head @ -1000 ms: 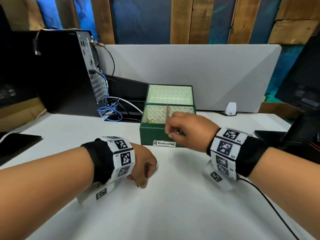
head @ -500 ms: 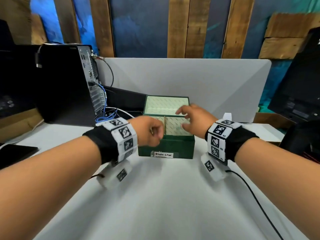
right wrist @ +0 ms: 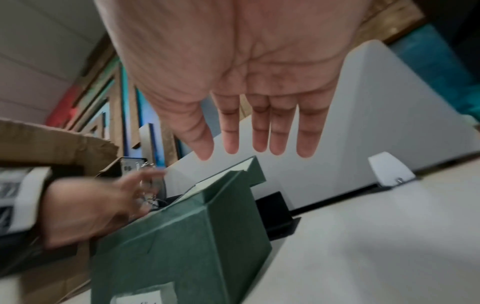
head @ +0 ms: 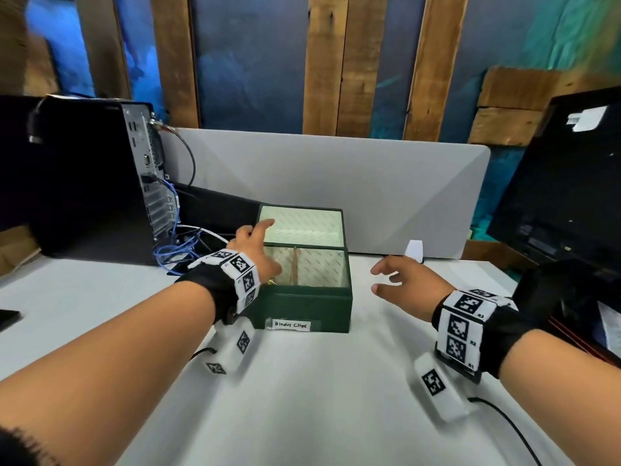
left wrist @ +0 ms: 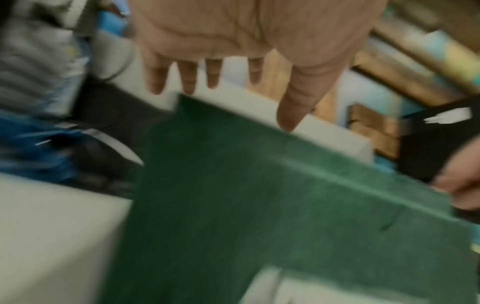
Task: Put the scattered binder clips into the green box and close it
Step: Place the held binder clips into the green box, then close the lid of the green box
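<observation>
Since half a second ago the left hand [head: 257, 252] has travelled from the near left corner of the green box [head: 304, 306] up over its left compartment, and its fist has opened; the right hand [head: 408, 285] has drawn back from above the box and now hangs to the right of it, clear of the wall. The left fingers [left wrist: 188, 77] are straight and a little spread, the index reaching toward the raised lid [head: 302, 225], and they hold nothing; whether a fingertip touches the lid I cannot tell. The left wrist view is blurred. The right fingers [right wrist: 259, 131] are also straight and loosely together, palm toward the box, with nothing in them.

The green box sits in the middle of the white table [head: 302, 398], close in front of the grey divider panel [head: 336, 183], its lid open and leaning back. A thin divider [head: 295, 267] splits the inside into two compartments lined with pale patterned paper. A glint of metal shows at the near left corner of the left compartment, by the left wrist, probably binder clips [head: 271, 282], though it is too small to be sure. A handwritten label [head: 290, 325] reading "Binder Clips" is on the front wall. A black computer tower [head: 84, 183] with blue cables [head: 174, 253] stands to the left, a dark monitor [head: 564, 183] to the right
</observation>
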`<state>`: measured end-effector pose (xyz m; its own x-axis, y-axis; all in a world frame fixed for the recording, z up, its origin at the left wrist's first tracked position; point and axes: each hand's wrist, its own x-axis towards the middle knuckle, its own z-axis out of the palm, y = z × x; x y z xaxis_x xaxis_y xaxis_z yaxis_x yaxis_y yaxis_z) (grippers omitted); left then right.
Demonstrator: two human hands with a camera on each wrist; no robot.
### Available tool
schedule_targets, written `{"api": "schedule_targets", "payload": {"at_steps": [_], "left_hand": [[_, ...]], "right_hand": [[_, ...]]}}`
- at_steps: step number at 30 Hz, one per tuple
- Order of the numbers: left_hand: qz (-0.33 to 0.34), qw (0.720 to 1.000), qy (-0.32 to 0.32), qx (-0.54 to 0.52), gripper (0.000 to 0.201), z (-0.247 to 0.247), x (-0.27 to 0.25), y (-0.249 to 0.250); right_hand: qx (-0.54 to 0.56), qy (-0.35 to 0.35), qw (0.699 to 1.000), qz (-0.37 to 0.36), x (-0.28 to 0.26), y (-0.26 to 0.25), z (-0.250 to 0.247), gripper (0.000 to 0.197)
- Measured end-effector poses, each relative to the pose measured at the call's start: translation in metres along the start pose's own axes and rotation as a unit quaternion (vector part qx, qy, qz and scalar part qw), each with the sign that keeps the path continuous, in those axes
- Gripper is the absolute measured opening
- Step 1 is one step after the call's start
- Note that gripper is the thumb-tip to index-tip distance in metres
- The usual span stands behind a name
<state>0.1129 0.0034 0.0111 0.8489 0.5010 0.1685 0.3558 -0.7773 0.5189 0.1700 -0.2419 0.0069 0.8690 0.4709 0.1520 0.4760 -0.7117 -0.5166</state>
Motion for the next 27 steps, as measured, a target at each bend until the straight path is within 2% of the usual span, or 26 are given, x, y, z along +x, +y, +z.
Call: {"api": "schedule_targets", "payload": {"at_steps": [3,6,8,17,19,23,27], "left_hand": [[-0.085,0.992,-0.037,-0.086,0.087,-0.002,-0.007,-0.023],[-0.14,0.952,-0.105,-0.252,0.07,-0.004,-0.016,-0.029],[-0.164,0.933,-0.129,-0.294,0.062,-0.004,-0.017,-0.032],[-0.16,0.921,-0.212,-0.286,0.075,-0.013,-0.028,-0.049],[-0.154,0.923,-0.22,-0.276,0.075,-0.014,-0.036,-0.052],[-0.136,0.927,-0.24,-0.253,0.075,-0.018,-0.056,-0.055],[-0.116,0.927,-0.261,-0.245,0.079,-0.026,-0.069,-0.059]], "right_hand": [[0.034,-0.002,0.999,0.042,0.007,0.005,-0.002,0.017],[0.072,-0.009,0.995,0.068,0.017,0.002,0.001,0.021],[0.104,-0.016,0.991,0.083,0.021,-0.003,0.004,0.022],[0.157,-0.066,0.978,0.118,0.025,-0.014,0.011,0.028],[0.198,-0.093,0.968,0.123,0.026,-0.019,0.013,0.03],[0.285,-0.153,0.937,0.13,0.026,-0.028,0.02,0.05],[0.33,-0.175,0.92,0.118,0.025,-0.036,0.019,0.05]]}}
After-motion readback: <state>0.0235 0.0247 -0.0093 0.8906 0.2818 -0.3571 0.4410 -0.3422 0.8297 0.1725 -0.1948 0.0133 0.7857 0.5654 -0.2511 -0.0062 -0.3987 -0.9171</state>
